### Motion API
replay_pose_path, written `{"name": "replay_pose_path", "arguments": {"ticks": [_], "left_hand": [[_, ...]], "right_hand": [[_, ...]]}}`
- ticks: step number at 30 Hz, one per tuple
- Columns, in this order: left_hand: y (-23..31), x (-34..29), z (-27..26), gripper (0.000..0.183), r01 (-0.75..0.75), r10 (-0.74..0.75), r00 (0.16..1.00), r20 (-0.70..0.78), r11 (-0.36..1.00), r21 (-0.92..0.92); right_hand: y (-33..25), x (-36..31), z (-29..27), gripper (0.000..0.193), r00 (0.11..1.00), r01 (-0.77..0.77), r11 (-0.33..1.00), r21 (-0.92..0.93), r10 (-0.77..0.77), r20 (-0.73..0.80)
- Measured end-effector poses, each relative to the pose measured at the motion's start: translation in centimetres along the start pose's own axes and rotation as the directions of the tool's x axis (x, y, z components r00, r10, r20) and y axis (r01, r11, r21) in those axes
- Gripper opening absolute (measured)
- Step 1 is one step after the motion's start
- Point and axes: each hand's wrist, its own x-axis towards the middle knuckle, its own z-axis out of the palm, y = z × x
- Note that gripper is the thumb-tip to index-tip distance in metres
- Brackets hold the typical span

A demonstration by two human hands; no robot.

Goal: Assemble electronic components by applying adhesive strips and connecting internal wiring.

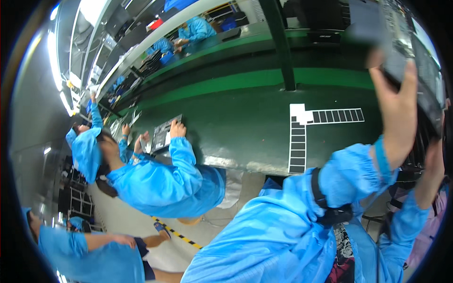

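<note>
At the far right, my left hand [396, 104] is raised with its thumb and a finger on the edge of a dark flat panel [424, 89], like a piece of electronics casing. The panel stands tilted and is partly blurred. Lower down, beside the panel's near edge, my right hand [435, 158] grips it too, its fingers mostly hidden. Both my arms wear blue sleeves, and a black strap circles the left one.
An L-shaped white strip with black squares [297, 141] lies on the green workbench [236, 122]. A dark post [278, 47] rises from the bench. To my left, a co-worker in blue [160, 184] handles a dark flat casing [163, 137]. Another person [89, 250] is at lower left.
</note>
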Motion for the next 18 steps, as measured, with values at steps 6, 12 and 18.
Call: {"name": "replay_pose_path", "arguments": {"ticks": [6, 12, 18], "left_hand": [[12.4, -0.4, -15.8, 0.035, 0.228, -0.158, 0.948, -0.278, 0.943, 0.242], [15.7, -3.1, -25.3, 0.031, 0.620, -0.489, 0.741, -0.460, 0.761, 0.191], [8.7, -4.2, -29.3, 0.037, 0.698, -0.613, 0.693, -0.379, 0.703, 0.139]], "right_hand": [[6.7, -13.0, 11.7, 0.029, 0.935, 0.354, 0.875, -0.332, -0.327, 0.136], [14.0, -9.3, 5.1, 0.025, 0.934, -0.220, 0.884, -0.412, 0.312, 0.172], [19.7, -11.1, -5.8, 0.024, 0.930, -0.342, 0.869, -0.357, 0.368, 0.007]]}}
